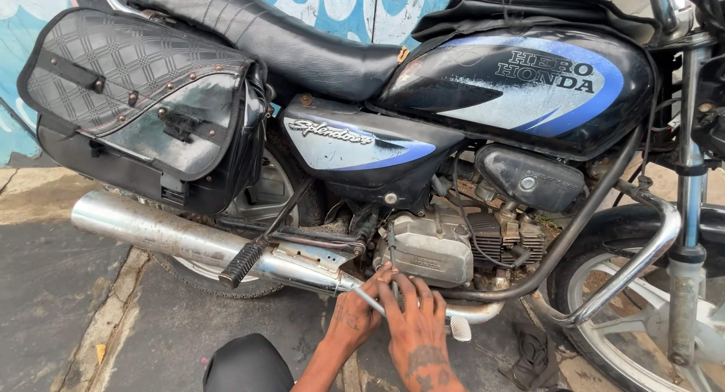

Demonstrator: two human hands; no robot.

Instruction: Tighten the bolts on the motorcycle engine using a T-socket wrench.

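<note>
Wet pavement, left hand [353,316] clamped on metal rod [368,300], right hand [415,316] spread beside engine [430,248]

Wet dark asphalt ground [53,301] underfoot, a blue-and-white painted wall [347,7] behind, all in flat daylight.

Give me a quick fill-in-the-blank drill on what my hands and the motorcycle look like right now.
1. The left hand holds a thin ____ rod-shaped tool under the engine.
2. The right hand spreads its fingers just below the ____.
3. The long chrome ____ runs back beneath the black saddlebag.
4. The fuel tank is black with ____ and silver graphics.

Missing words: metal; engine; exhaust pipe; blue
</note>
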